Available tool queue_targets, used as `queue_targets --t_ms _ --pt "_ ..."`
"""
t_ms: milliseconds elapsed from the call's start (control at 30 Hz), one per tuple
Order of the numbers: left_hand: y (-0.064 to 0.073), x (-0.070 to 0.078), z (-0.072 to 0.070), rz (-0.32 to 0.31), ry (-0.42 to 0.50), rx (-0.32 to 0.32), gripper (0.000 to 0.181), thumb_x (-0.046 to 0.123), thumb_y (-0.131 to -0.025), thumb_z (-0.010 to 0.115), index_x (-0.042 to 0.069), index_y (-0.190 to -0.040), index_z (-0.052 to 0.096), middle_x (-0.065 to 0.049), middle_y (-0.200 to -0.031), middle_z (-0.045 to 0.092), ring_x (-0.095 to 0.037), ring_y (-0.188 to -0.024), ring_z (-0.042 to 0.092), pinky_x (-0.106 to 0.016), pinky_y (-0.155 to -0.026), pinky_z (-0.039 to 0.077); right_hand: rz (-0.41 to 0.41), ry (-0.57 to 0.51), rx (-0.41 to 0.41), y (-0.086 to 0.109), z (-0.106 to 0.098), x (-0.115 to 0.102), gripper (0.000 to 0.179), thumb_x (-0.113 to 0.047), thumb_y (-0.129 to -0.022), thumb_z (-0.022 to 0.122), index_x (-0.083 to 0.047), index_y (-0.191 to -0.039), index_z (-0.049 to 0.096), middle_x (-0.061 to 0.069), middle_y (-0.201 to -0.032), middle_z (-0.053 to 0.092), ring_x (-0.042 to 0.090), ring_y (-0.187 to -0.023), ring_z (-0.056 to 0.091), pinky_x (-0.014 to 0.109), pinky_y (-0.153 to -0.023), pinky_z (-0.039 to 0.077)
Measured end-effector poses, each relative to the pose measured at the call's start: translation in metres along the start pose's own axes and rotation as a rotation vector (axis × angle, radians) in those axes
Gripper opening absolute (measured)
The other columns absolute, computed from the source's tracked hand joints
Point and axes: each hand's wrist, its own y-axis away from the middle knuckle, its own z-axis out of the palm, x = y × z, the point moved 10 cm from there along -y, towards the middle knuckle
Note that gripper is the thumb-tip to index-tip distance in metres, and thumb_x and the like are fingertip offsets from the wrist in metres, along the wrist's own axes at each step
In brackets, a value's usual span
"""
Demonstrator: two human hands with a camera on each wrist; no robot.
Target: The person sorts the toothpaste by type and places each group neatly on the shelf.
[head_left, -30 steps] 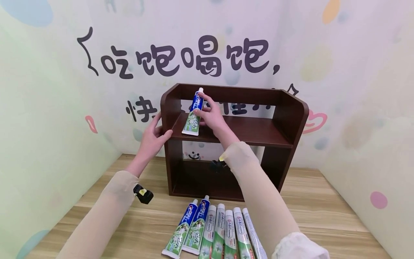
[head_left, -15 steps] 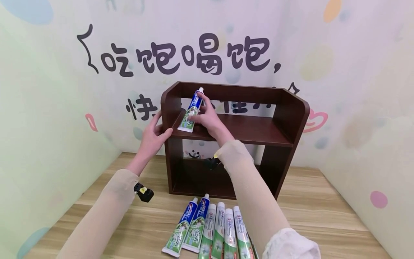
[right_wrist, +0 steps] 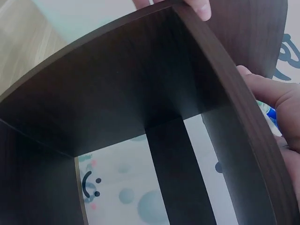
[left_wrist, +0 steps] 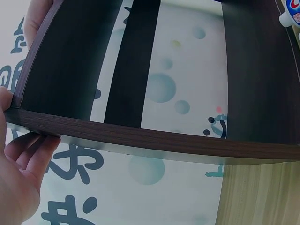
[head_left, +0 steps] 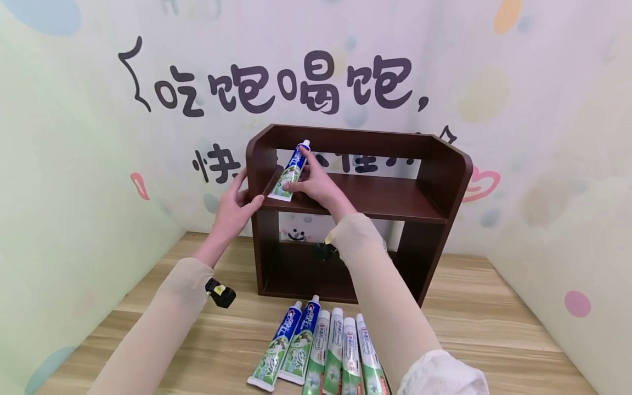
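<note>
Pinching, right hand (head_left: 320, 184) on toothpaste tube (head_left: 295, 167), long axis slanted, white cap (head_left: 306, 144) up-right past the fingertips, flat tail down-left below the thumb, blue top, green printed body, at upper tier of brown shelf (head_left: 382, 196), left hand (head_left: 234, 213) gripping its side panel just left.

The person wore plain, close-fitting beige sleeves, and both the left sleeve (head_left: 153, 323) and the right sleeve (head_left: 380, 285) reached down to the wrist. Greyish shading showed through the left one near its end, where the thin cloth looked slightly wrinkled. Farther up the right arm, a looser white cuff (head_left: 444, 377) bunched in soft folds over the beige. At the left wrist sat a small, boxy black camera (head_left: 224, 298) with a yellow patch (head_left: 219, 289) on it. A second dark device (head_left: 325, 252) showed at the right wrist, its outline partly lost against the dark background.
</note>
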Motion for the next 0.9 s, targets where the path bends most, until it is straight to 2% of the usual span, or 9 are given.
queue_targets --t_ms 300,633,900 --pt "-0.0017 0.0025 0.0015 0.01 -0.005 0.004 0.071 0.017 -0.094 0.063 0.024 -0.156 0.029 -0.013 -0.154 0.044 -0.037 -0.131 0.056 -0.052 -0.103 0.051 -0.016 0.086 0.039 0.0027 -0.0023 -0.0029 0.098 -0.012 -0.083 0.078 -0.032 -0.158 0.019 0.017 -0.138 0.05 0.028 -0.119 0.061 0.039 -0.112 0.047" --pt "0.002 0.0006 0.001 -0.018 0.006 -0.005 0.072 0.018 -0.095 0.063 0.025 -0.157 0.027 -0.014 -0.154 0.044 -0.036 -0.132 0.055 -0.052 -0.104 0.05 0.004 0.105 -0.017 0.0063 0.0048 -0.0014 0.094 -0.017 -0.085 0.077 -0.03 -0.158 0.019 0.016 -0.137 0.054 0.027 -0.12 0.061 0.042 -0.114 0.045" --pt "0.0011 0.0016 0.001 -0.014 0.005 -0.01 0.072 0.018 -0.094 0.064 0.026 -0.156 0.029 -0.016 -0.153 0.046 -0.037 -0.131 0.055 -0.053 -0.103 0.05 0.012 0.162 -0.112 0.0079 0.007 -0.0029 0.092 -0.021 -0.087 0.075 -0.03 -0.158 0.018 0.015 -0.142 0.052 0.027 -0.124 0.059 0.043 -0.117 0.04"
